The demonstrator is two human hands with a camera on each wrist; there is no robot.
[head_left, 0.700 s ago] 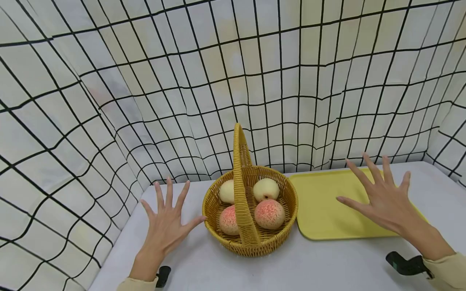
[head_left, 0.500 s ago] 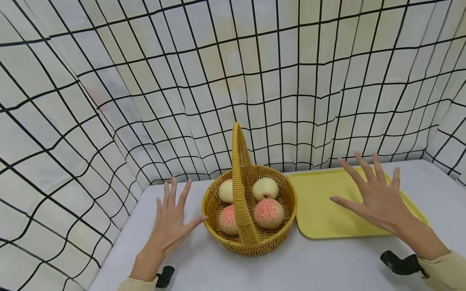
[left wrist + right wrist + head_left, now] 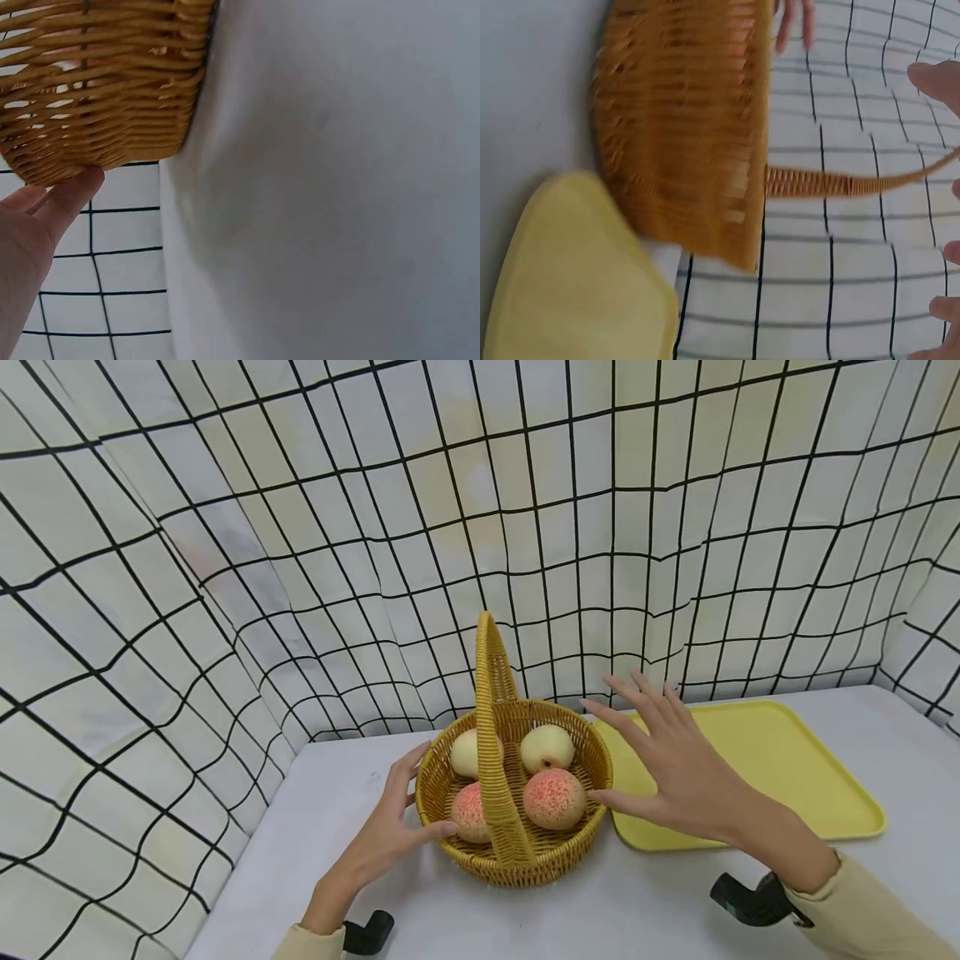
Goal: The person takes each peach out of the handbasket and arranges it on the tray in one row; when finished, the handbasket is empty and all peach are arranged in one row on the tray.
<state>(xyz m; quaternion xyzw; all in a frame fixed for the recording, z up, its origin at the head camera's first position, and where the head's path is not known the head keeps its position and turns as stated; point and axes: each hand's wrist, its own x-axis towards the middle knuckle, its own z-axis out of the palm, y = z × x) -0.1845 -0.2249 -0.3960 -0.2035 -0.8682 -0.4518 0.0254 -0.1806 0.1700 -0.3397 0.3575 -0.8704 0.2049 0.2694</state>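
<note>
A woven wicker basket (image 3: 551, 867) with a tall arched handle (image 3: 492, 735) stands on the white-covered table. Inside lie two pink-speckled peaches (image 3: 555, 799) and two pale yellow round fruits (image 3: 547, 749), partly hidden behind the handle on the left side. My left hand (image 3: 390, 827) is at the basket's left side, thumb overlapping the rim; in the left wrist view its fingertips (image 3: 88, 180) meet the outer wicker wall. To the right of the basket hovers my right hand (image 3: 682, 768), fingers spread and holding nothing, thumb tip near the right rim.
A yellow tray (image 3: 780, 768) lies right of the basket, partly under my right hand in the head view. White cloth with a black grid (image 3: 562, 543) rises behind and along the sides. Black wrist-worn devices (image 3: 750, 897) stick out beneath both wrists.
My right hand has moved left from over the tray toward the basket. My left hand has shifted right, and its fingers have come in against the basket's side.
</note>
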